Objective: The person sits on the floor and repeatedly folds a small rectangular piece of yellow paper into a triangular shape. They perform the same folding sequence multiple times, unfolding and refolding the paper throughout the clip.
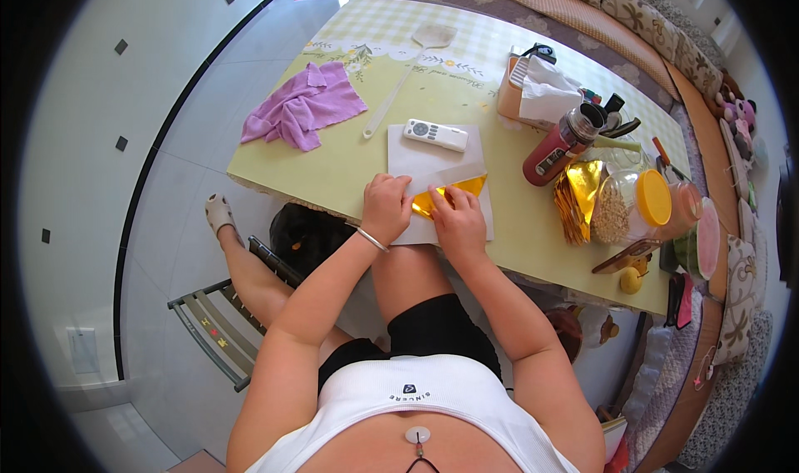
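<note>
A sheet of shiny gold foil paper [473, 185], partly folded with a slanted edge, lies on a white sheet of paper [408, 161] near the table's front edge. My left hand [387, 210], with a bangle at its wrist, is closed with thumb and fingers on the foil's left end. Pressing on the middle of the foil are the bent fingertips of my right hand [460, 223], which hide part of it. A white remote control [436, 135] rests across the white paper's far end, just beyond both hands.
A purple cloth [305, 107] and a pale spatula [399, 86] lie to the left. On the right stand a tissue box [537, 90], a dark red bottle [559, 150], a stack of gold foil [578, 198], a yellow-lidded jar [626, 207] and a phone [626, 257]. A folding stool [218, 331] stands on the floor.
</note>
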Available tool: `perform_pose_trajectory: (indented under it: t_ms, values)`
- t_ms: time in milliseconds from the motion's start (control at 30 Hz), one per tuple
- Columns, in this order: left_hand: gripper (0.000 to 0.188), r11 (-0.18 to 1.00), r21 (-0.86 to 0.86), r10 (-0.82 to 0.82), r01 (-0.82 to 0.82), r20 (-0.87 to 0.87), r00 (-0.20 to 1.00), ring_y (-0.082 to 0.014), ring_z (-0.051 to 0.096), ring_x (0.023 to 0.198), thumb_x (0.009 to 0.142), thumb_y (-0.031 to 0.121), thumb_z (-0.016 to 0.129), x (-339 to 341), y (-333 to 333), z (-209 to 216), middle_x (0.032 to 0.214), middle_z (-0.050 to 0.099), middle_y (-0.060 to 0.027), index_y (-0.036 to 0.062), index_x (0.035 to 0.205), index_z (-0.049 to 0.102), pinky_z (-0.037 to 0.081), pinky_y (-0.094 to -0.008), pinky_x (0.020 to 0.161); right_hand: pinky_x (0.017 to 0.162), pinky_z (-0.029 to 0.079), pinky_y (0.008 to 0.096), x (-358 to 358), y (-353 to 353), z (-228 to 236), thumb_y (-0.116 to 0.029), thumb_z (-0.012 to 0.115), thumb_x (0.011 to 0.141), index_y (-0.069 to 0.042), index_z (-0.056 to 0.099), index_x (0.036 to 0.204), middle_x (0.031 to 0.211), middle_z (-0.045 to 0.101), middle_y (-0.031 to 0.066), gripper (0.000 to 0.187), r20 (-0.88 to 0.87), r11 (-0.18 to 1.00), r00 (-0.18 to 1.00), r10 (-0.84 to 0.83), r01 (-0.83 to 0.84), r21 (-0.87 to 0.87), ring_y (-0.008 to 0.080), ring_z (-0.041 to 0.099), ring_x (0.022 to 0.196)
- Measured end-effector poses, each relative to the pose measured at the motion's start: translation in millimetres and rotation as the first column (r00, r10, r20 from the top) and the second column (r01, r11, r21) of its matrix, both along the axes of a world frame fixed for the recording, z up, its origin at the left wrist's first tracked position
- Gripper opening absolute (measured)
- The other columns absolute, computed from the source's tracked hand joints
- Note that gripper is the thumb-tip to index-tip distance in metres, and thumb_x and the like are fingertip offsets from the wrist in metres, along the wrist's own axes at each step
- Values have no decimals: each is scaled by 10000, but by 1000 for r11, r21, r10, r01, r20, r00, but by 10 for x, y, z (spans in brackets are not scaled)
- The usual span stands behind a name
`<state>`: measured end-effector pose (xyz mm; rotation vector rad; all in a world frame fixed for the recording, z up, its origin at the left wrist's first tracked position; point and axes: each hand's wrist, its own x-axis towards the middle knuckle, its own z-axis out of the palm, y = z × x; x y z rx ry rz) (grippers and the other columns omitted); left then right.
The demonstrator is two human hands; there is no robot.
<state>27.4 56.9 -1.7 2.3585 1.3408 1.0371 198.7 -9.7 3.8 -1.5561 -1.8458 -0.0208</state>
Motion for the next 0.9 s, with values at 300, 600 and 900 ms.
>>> perform_pose_trajectory:
  t_ms: [300, 600, 900]
  values:
    - [162, 957, 267, -57, 111, -202, 978, -316, 586, 910, 788, 116, 720, -54, -132, 75, 859, 604, -95, 54, 936, 695, 449, -460, 809, 1010, 469, 439, 41, 12, -138, -125, 693, 821, -64, 713, 1231, 1273, 617, 189, 414, 148, 999, 989, 26, -30, 24, 366, 554, 1143]
    - [152, 990, 91, -80, 104, -243, 967, -284, 571, 968, 742, 200, 786, 30, -118, 287, 847, 605, -60, 91, 725, 682, 420, -456, 847, 966, 511, 423, 172, -1, -94, -94, 672, 856, -75, 590, 1375, 1332, 577, 180, 526, 71, 991, 993, 89, -81, -111, 360, 577, 1171]
    - [233, 993, 118, 62, -26, -313, 948, -353, 549, 1091, 689, 150, 803, 359, 100, 281, 948, 620, -138, 55, 869, 689, 333, -535, 1130, 1124, 397, 486, 542, 514, 103, -83, 661, 843, -113, 533, 1423, 1374, 582, 113, 595, 322, 990, 947, 21, -64, 124, 282, 584, 1265]
